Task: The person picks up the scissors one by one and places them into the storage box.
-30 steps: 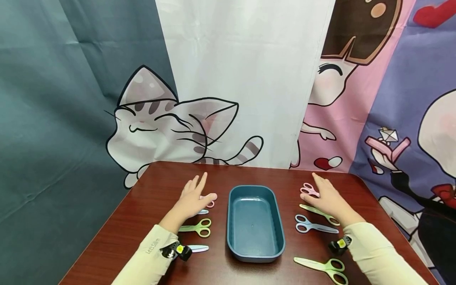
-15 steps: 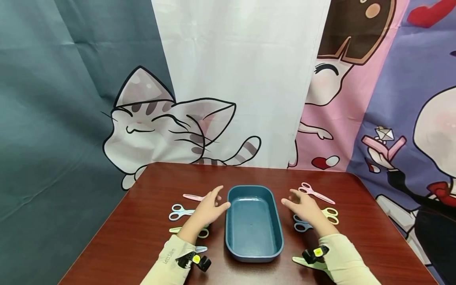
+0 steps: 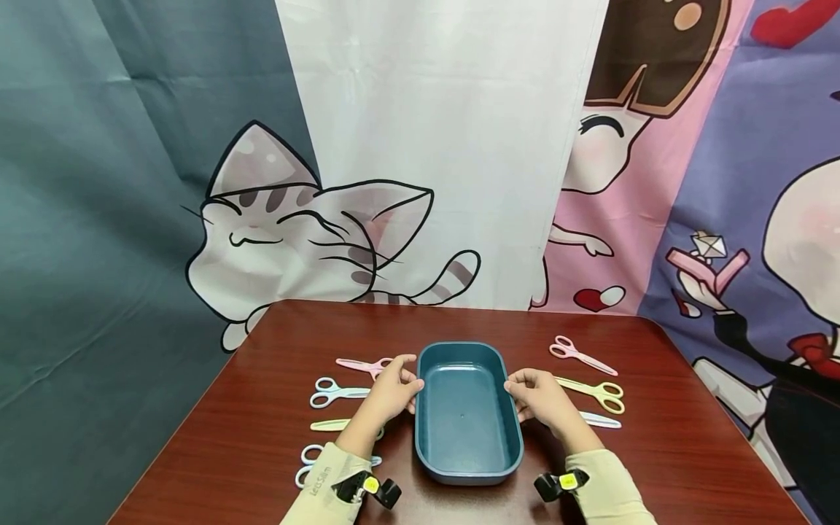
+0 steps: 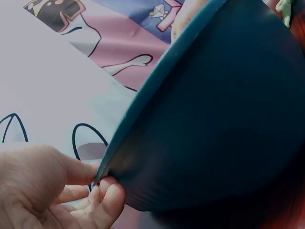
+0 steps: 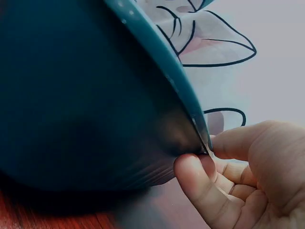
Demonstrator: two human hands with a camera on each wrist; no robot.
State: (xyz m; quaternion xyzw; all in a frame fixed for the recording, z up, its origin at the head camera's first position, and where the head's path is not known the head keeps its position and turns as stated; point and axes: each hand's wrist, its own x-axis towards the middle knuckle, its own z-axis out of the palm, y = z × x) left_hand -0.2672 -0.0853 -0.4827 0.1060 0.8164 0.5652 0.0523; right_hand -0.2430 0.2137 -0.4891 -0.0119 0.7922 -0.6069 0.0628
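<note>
A blue-green oblong tray stands upright at the middle of the table, its inside bare. My left hand pinches its left rim near the far end; in the left wrist view the thumb of the left hand lies on the rim and the fingertips under it. On the opposite side my right hand pinches the right rim; the right wrist view shows the right hand with thumb and fingers about the tray's edge.
Left of the tray lie pink scissors, blue scissors, green scissors and more blue scissors. Right of it lie pink scissors, yellow-green scissors and a partly hidden pale blade. Printed curtain behind the table.
Both hands have moved inward from above the scissors on either side and have taken hold of the tray's rims. The tray stands in about the same place.
</note>
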